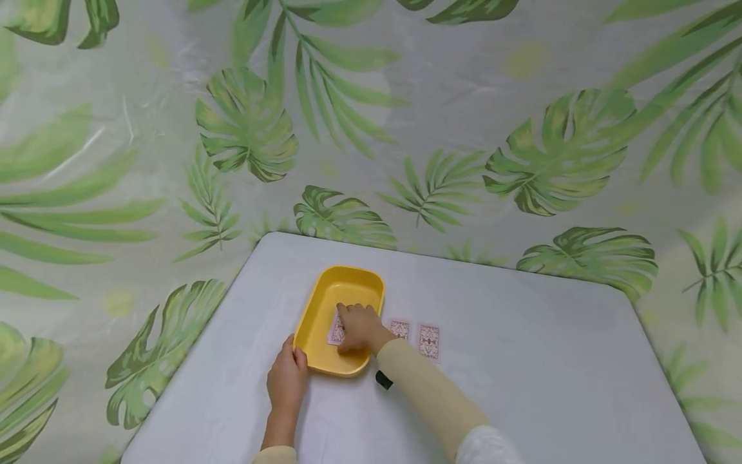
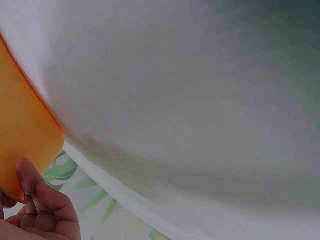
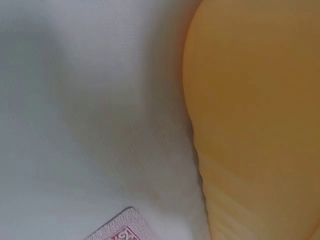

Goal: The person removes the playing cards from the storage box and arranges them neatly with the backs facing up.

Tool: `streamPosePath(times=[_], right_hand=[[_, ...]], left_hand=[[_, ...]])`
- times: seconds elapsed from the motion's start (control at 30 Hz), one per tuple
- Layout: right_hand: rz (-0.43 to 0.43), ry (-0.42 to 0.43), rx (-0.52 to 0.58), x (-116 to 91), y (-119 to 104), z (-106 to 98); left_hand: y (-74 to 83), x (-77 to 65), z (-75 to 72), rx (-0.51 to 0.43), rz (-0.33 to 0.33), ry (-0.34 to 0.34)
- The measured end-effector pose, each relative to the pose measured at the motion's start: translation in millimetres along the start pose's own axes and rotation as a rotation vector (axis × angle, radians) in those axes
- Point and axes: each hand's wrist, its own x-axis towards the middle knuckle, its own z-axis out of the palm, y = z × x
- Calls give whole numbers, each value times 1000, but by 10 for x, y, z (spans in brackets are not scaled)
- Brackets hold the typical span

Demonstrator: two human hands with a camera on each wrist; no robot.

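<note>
A yellow tray [image 1: 342, 283] lies on the white table, set left of its middle. My left hand [image 1: 288, 377] grips the tray's near left rim, thumb on top; in the left wrist view the fingers of my left hand [image 2: 52, 207] curl at the yellow wall. Inside the tray, my right hand [image 1: 361, 327] reaches down with thumb and index finger at the ends of a pink patterned playing card [image 1: 335, 332], partly hidden under the hand. From the right wrist, only the tray's outer wall [image 3: 250, 100] shows, not the fingers.
Two more playing cards lie face down right of the tray: one card [image 1: 400, 328] close to it, partly behind the right forearm, and another card [image 1: 429, 341] farther right. The white table [image 1: 522, 361] meets a leaf-patterned sheet [image 1: 452, 129] at its back edge.
</note>
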Motion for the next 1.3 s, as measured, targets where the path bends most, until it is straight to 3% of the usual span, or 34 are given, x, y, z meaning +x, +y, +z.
streamPosePath(times=[0.53,1.3], right_hand=[[43,20,39,52,-13,37],[60,33,19,53,10,55]], left_hand=[[-5,2,-10,-13,28,35],[26,-12,-32,-10,7,0]])
